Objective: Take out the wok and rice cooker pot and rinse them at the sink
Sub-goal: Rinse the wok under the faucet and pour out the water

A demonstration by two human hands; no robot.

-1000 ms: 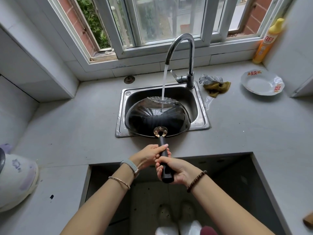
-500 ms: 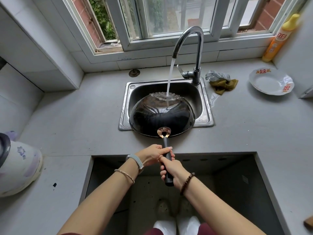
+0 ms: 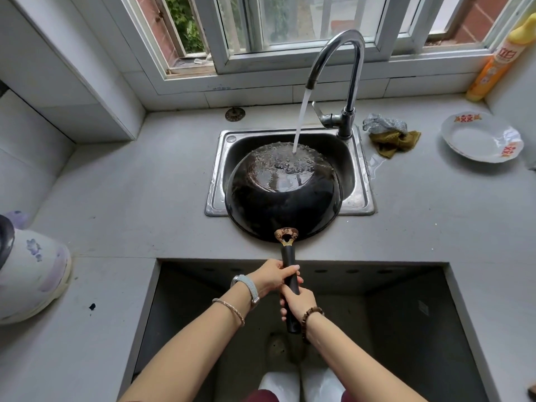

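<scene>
Head view: left hand (image 3: 268,278), right hand (image 3: 299,302), each grip closed round wok (image 3: 282,204) handle; bottle (image 3: 493,69) reads 立白.

Likely home kitchen: sink (image 3: 215,172), tap (image 3: 354,82).

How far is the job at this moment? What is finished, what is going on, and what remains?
Done: the wok is out, over the sink. In hand: left hand and right hand grip its handle while tap water runs over it. Left: the rice cooker stands on the counter at the left, and no pot from it shows at the sink, so that rinse remains.
</scene>
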